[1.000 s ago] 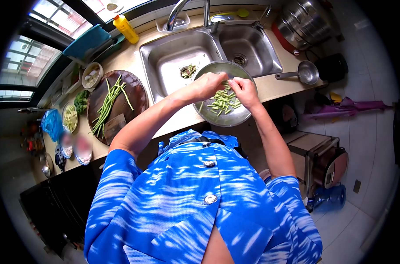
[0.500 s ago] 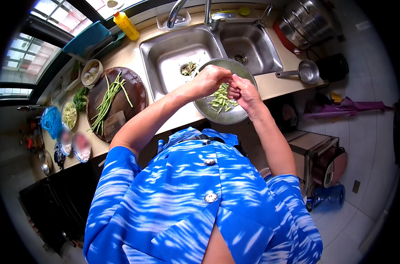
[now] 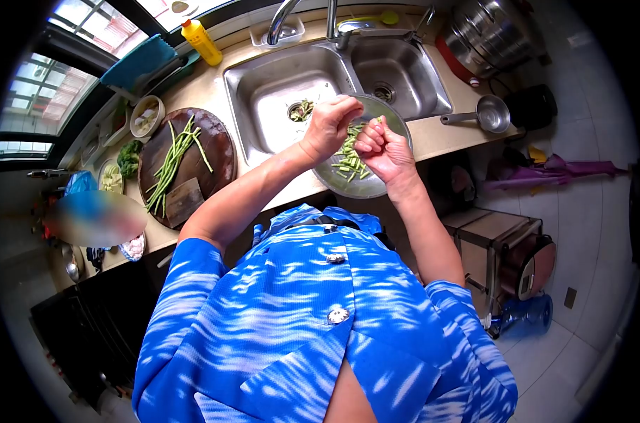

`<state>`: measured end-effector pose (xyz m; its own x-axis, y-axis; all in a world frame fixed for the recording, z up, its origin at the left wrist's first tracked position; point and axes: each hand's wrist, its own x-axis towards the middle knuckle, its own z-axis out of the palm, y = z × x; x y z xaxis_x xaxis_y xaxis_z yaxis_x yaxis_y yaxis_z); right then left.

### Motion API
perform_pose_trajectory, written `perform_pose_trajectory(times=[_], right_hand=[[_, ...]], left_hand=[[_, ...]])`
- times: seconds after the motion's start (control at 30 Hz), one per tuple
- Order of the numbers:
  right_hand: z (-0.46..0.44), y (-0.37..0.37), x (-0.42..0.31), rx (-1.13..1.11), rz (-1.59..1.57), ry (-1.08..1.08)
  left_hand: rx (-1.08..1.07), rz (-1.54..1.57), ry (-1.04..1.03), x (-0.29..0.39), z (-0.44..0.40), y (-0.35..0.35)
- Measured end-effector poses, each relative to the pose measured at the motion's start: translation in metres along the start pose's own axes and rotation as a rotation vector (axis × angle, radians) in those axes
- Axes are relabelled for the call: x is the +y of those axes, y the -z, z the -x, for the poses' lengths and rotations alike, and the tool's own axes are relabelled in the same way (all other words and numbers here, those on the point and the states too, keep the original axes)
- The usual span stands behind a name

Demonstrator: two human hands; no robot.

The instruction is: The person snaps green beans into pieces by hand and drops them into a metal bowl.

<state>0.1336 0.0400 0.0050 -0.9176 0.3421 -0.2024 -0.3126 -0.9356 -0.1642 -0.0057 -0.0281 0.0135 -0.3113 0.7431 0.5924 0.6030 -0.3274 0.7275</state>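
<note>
Both hands are over a metal bowl point(image 3: 387, 185) at the sink's front edge, with cut green bean pieces point(image 3: 349, 166) in it. My left hand point(image 3: 327, 125) is closed in a pinch above the bowl's left side; what its fingertips hold is hidden. My right hand point(image 3: 386, 151), just right of it, has curled fingers around a short green bean piece point(image 3: 380, 120), whose pale green end shows by the thumb. A small gap separates the hands. Whole long green beans point(image 3: 170, 166) lie on a round wooden chopping board point(image 3: 220, 141) to the left, beside a cleaver blade point(image 3: 184, 202).
Behind the bowl is a double steel sink point(image 3: 263, 88) with bean scraps point(image 3: 302, 110) at the left drain. A small saucepan point(image 3: 494, 114) sits on the right. Broccoli point(image 3: 129, 158), a bowl point(image 3: 148, 116) and a yellow bottle point(image 3: 201, 42) stand left.
My hands have come apart: the left has drawn back slightly left, and the right has turned and lowered a little. The bean pieces in the bowl look much the same.
</note>
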Motion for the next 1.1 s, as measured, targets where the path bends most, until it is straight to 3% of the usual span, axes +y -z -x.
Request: perform_pose_trajectory(times=[0.07,0.1,0.13,0.17,0.2,0.23,0.27,0.33,0.4,0.47,0.53,0.6,0.67,0.73,0.8,0.83,1.0,1.07,1.1], right_hand=[[0.001,-0.004,-0.001,0.341,0.282,0.031],[0.006,0.021,-0.008,0.282,0.561,0.019],[0.008,0.027,-0.011,0.278,0.565,0.02],[0.009,0.032,-0.011,0.367,0.951,-0.017],[0.012,0.042,-0.012,0.453,1.336,-0.057],[0.009,0.059,-0.015,0.283,1.775,0.151],[0.008,0.076,-0.021,0.284,1.776,0.152],[0.009,0.056,-0.025,0.395,2.093,0.347],[0.005,0.033,-0.026,0.373,1.965,0.39],[0.005,0.002,-0.014,0.318,1.693,0.291],[-0.004,0.013,-0.01,0.105,1.833,0.438],[-0.004,0.017,-0.009,0.164,1.799,0.537],[-0.003,0.023,-0.015,0.252,1.668,0.49],[0.0,0.024,-0.022,0.31,1.656,0.45],[0.003,0.022,-0.025,0.231,1.543,0.308],[0.004,0.018,-0.024,0.231,1.543,0.307],[0.0,0.012,-0.022,0.122,2.11,0.45],[-0.005,0.021,-0.025,0.107,2.049,0.493],[-0.007,0.018,-0.026,0.148,1.79,0.332]], left_hand=[[-0.019,0.022,0.039,-0.008,0.003,-0.002],[-0.132,0.101,0.202,-0.01,0.005,-0.002],[-0.243,0.178,0.362,-0.014,0.005,-0.002],[-0.346,0.189,0.514,-0.019,0.006,0.0],[-0.343,0.188,0.515,-0.026,0.01,-0.002],[-0.354,0.249,0.596,-0.033,0.014,-0.005],[-0.366,0.312,0.675,-0.039,0.017,-0.009],[-0.407,0.415,0.729,-0.026,0.01,-0.005],[-0.633,0.387,0.895,-0.017,0.003,0.003],[-0.659,0.359,0.869,-0.019,0.005,-0.002],[-0.674,0.43,0.834,-0.009,0.0,-0.003],[-0.688,0.5,0.87,-0.007,-0.003,-0.002],[-0.568,0.475,0.772,-0.012,0.003,-0.007],[-0.689,0.37,0.807,-0.031,0.005,-0.001],[-0.828,0.167,0.571,-0.037,0.005,0.004],[-0.809,0.122,0.587,-0.034,0.006,0.004],[-0.709,0.022,0.424,-0.031,0.007,-0.001],[-0.667,-0.021,0.358,-0.026,0.004,-0.001],[-0.62,-0.006,0.294,-0.024,0.002,0.0]])
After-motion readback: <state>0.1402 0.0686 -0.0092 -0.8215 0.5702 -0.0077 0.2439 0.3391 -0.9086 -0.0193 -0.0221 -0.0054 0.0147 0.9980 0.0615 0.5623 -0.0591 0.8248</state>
